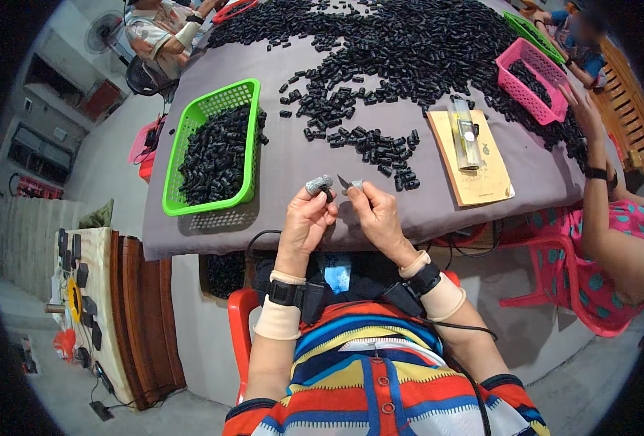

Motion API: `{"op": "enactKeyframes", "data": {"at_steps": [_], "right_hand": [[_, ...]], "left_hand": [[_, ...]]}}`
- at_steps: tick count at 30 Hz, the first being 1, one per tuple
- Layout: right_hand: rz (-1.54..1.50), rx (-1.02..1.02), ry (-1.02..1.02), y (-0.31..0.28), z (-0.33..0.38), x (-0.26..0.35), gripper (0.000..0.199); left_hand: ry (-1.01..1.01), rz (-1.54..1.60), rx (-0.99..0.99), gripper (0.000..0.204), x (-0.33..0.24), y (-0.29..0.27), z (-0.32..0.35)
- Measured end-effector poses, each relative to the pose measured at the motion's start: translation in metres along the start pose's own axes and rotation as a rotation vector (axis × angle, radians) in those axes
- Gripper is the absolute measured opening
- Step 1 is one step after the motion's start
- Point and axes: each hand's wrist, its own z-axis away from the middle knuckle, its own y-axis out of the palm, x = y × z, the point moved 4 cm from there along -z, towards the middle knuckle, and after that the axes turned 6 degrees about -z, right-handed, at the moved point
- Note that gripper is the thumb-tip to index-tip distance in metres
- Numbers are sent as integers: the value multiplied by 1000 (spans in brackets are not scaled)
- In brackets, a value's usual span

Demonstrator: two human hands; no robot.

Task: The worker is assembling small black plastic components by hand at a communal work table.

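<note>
My left hand [307, 218] is pinched round a small black cylindrical plastic part [328, 195], just past the table's near edge. Silver-grey tape wraps one of its fingertips. Close beside it, my right hand [379, 218] grips a small knife, whose dark pointed blade [344, 182] aims toward the left hand. A wrapped fingertip shows on this hand too, and the knife's handle is hidden in the fingers. Beyond my hands, a loose cluster of the same black parts [376, 149] lies on the grey cloth.
Left of me stands a green basket [255, 156] filled with black parts. A large heap [409, 54] covers the far table. To the right lie a tan notebook [485, 190] with a clear plastic case [465, 142] on it, and a pink basket [554, 115]. A co-worker's arm [594, 152] reaches in nearby.
</note>
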Motion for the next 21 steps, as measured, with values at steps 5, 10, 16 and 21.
{"op": "enactKeyframes", "data": {"at_steps": [5,10,16,21], "right_hand": [[127,59,-85,2,2,5,22],[184,114,-155,6,4,8,21],[220,130,-223,9,6,11,21],[276,132,-234,9,6,12,21]], "left_hand": [[28,16,37,20,2,-6,-1],[8,12,49,22,1,-3,2],[-13,-8,65,25,2,-9,1],[-21,-17,58,26,3,-9,2]]}}
